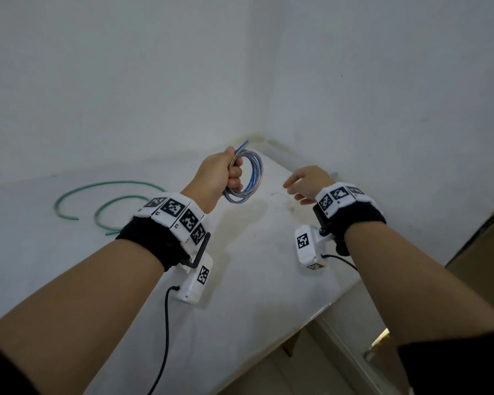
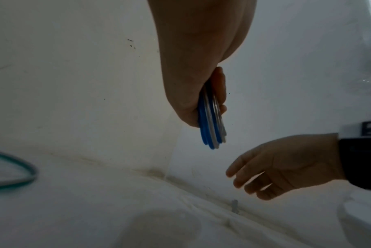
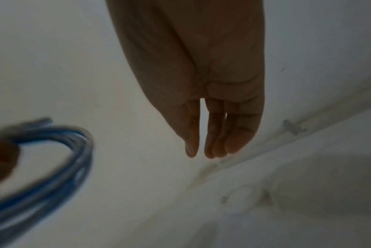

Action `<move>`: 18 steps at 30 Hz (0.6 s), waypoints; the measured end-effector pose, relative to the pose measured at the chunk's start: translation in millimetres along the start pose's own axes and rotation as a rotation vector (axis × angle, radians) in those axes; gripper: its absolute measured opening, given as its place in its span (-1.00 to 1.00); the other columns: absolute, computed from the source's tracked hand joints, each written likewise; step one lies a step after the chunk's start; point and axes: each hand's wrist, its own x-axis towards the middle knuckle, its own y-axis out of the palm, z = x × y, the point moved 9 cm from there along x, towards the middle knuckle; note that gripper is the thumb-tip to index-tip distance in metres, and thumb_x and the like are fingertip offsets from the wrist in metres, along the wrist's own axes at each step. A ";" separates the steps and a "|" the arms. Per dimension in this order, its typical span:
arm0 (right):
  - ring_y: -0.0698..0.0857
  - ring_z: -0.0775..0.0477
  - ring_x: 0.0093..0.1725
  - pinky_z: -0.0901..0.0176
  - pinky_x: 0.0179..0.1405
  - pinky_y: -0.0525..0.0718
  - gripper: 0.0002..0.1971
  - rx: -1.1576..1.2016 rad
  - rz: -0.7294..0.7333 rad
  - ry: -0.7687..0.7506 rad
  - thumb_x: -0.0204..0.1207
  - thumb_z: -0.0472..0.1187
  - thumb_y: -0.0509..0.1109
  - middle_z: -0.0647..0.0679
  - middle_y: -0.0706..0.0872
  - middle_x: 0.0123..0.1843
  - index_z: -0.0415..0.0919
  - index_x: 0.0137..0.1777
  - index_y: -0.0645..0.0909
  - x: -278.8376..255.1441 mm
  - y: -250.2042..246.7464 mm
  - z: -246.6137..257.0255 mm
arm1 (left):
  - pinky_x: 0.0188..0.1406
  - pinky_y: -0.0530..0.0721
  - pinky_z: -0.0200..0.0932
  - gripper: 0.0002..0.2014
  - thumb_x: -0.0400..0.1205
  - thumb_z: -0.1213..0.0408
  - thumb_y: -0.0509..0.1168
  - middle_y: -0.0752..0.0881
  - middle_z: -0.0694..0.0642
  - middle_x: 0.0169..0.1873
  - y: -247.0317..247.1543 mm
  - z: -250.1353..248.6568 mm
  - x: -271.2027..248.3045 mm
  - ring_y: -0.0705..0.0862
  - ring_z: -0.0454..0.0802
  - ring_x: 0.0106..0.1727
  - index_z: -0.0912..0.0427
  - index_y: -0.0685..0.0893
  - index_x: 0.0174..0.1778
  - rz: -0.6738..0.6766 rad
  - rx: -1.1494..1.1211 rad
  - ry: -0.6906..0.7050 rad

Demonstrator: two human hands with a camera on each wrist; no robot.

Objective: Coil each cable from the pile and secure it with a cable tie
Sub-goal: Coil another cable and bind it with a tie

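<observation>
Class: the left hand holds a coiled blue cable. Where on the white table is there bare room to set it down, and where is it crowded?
Bare room: the table between the two forearms, toward the near edge, below the blue cable that the left hand grips. Crowded: far left, where the green cable loops. The open right hand hovers near something small and pale, too faint to name.

A white cloth-covered table [image 1: 240, 280] is seen filling the middle of the head view, its surface wrinkled and marked with faint yellowish stains toward the far corner. White walls [image 1: 126, 81] are met behind it, joining in a corner at the far end. A strip of brownish floor [image 1: 479, 269] is visible at the right, past the table's edge. A small grey mark [image 2: 235, 206] is seen on the cloth.
</observation>
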 end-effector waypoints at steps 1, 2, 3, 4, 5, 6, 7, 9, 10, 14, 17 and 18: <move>0.67 -0.05 -0.22 0.15 -0.17 0.71 -0.88 -0.128 0.054 0.008 0.49 -0.40 0.40 -0.07 0.66 -0.28 -0.20 -0.09 0.71 8.8 3.7 -5.2 | -0.38 0.38 -0.19 -0.62 0.77 0.14 -0.03 0.31 -0.11 -0.71 1.1 0.5 4.4 0.23 -0.16 -0.69 0.17 0.47 -0.32 0.005 0.006 0.003; 0.68 -0.08 -0.19 0.18 -0.19 0.70 -0.87 -0.229 0.107 0.003 0.48 -0.40 0.42 -0.05 0.65 -0.30 -0.22 -0.04 0.73 16.7 8.1 -9.0 | -0.37 0.38 -0.19 -0.62 0.77 0.14 -0.03 0.31 -0.11 -0.71 1.7 1.4 9.3 0.23 -0.16 -0.70 0.17 0.47 -0.32 0.010 0.010 0.003; 0.68 -0.09 -0.18 0.23 -0.27 0.68 -0.84 -0.298 0.153 -0.011 0.46 -0.41 0.44 -0.03 0.64 -0.32 -0.25 0.00 0.74 22.9 12.8 -11.8 | -0.36 0.38 -0.18 -0.62 0.77 0.14 -0.03 0.31 -0.11 -0.72 1.7 1.9 13.2 0.24 -0.16 -0.70 0.16 0.47 -0.32 0.014 0.012 0.001; 0.68 -0.08 -0.19 0.28 -0.34 0.66 -0.81 -0.340 0.188 -0.024 0.44 -0.41 0.46 -0.01 0.64 -0.34 -0.27 0.03 0.74 29.3 17.6 -14.2 | -0.36 0.39 -0.19 -0.62 0.77 0.13 -0.04 0.32 -0.12 -0.72 1.0 2.9 17.5 0.24 -0.16 -0.70 0.16 0.47 -0.32 0.016 0.011 -0.001; 0.67 -0.07 -0.20 0.31 -0.39 0.63 -0.79 -0.366 0.203 -0.038 0.42 -0.42 0.48 0.01 0.63 -0.35 -0.28 0.05 0.74 35.2 20.5 -15.6 | -0.37 0.40 -0.19 -0.62 0.78 0.13 -0.04 0.32 -0.12 -0.73 -0.1 2.9 20.7 0.24 -0.16 -0.71 0.16 0.47 -0.31 0.016 0.013 -0.002; 0.67 -0.07 -0.19 0.33 -0.41 0.62 -0.78 -0.391 0.209 -0.050 0.40 -0.41 0.49 0.03 0.63 -0.35 -0.28 0.05 0.74 40.6 23.0 -16.6 | -0.38 0.41 -0.21 -0.61 0.78 0.12 -0.04 0.32 -0.13 -0.73 -1.1 2.9 23.8 0.25 -0.17 -0.71 0.16 0.47 -0.31 0.017 0.017 -0.002; 0.66 -0.07 -0.18 0.34 -0.42 0.60 -0.79 -0.417 0.211 -0.060 0.40 -0.40 0.50 0.05 0.62 -0.36 -0.28 0.03 0.75 46.0 25.7 -16.4 | -0.39 0.44 -0.22 -0.61 0.78 0.12 -0.04 0.33 -0.13 -0.73 -2.1 2.7 27.1 0.25 -0.17 -0.70 0.16 0.47 -0.31 0.020 0.021 -0.001; 0.65 -0.02 -0.27 0.39 -0.47 0.57 -0.83 -0.484 0.224 -0.077 0.38 -0.36 0.53 0.09 0.61 -0.38 -0.23 -0.03 0.76 52.4 32.9 -15.8 | -0.40 0.47 -0.22 -0.62 0.78 0.12 -0.04 0.33 -0.13 -0.73 -3.8 2.2 31.6 0.25 -0.17 -0.70 0.16 0.48 -0.31 0.025 0.027 0.003; 0.64 0.02 -0.34 0.40 -0.51 0.56 -0.85 -0.520 0.232 -0.088 0.36 -0.33 0.55 0.10 0.61 -0.40 -0.20 -0.08 0.77 54.9 36.7 -15.6 | -0.41 0.48 -0.22 -0.62 0.78 0.13 -0.04 0.33 -0.13 -0.72 -4.6 2.0 32.7 0.25 -0.16 -0.69 0.16 0.48 -0.31 0.027 0.028 0.004; 0.69 -0.07 -0.26 0.30 -0.42 0.58 -0.92 -0.591 0.218 -0.126 0.30 -0.27 0.58 0.03 0.69 -0.36 -0.15 -0.22 0.76 64.2 47.8 -18.9 | -0.43 0.49 -0.22 -0.61 0.78 0.11 -0.04 0.33 -0.13 -0.72 -6.8 5.3 35.3 0.25 -0.16 -0.69 0.16 0.48 -0.30 0.036 0.028 -0.008; 0.62 0.01 -0.34 0.29 -0.42 0.55 -0.97 -0.570 0.212 -0.157 0.41 -0.28 0.51 -0.05 0.68 -0.23 -0.20 -0.18 0.73 61.8 50.5 -12.4 | -0.43 0.49 -0.23 -0.61 0.78 0.11 -0.04 0.34 -0.13 -0.72 -11.8 6.2 33.6 0.26 -0.17 -0.70 0.16 0.49 -0.31 0.029 0.031 -0.011; 0.61 0.02 -0.37 0.30 -0.39 0.55 -0.94 -0.512 0.198 -0.154 0.46 -0.28 0.47 -0.07 0.67 -0.25 -0.19 -0.23 0.68 59.0 48.6 -8.4 | -0.43 0.49 -0.22 -0.61 0.78 0.11 -0.04 0.34 -0.13 -0.72 -13.9 5.7 32.6 0.27 -0.16 -0.70 0.16 0.49 -0.31 0.024 0.030 -0.011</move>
